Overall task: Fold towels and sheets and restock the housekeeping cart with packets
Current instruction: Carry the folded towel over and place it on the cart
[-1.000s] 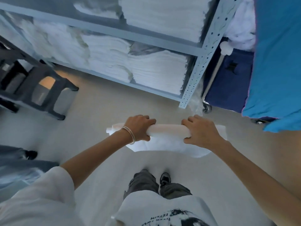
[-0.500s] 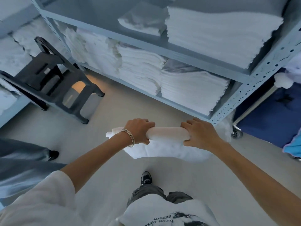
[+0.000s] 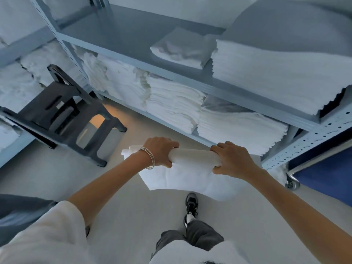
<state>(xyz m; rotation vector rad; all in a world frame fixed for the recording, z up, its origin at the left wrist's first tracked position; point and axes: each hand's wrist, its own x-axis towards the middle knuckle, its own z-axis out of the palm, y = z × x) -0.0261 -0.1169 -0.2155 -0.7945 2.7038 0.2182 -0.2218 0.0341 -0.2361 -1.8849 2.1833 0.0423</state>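
Right now the rolled white towel (image 3: pixel 193 159) lies crosswise between my hands, its loose tail hanging below over the floor (image 3: pixel 118 189). My left hand (image 3: pixel 159 151) wraps one end and my right hand (image 3: pixel 233 161) grips the other, fingers curled over the roll. Just ahead, the grey shelf (image 3: pixel 209 90) edge holds folded stacks (image 3: pixel 175 109); a dark stool (image 3: pixel 62 115) stands well to the left, a blue cart (image 3: pixel 323 174) right.

Both my arms reach forward, left grip (image 3: pixel 159 151) and right grip (image 3: pixel 233 161) curled tight, knuckles up, level.
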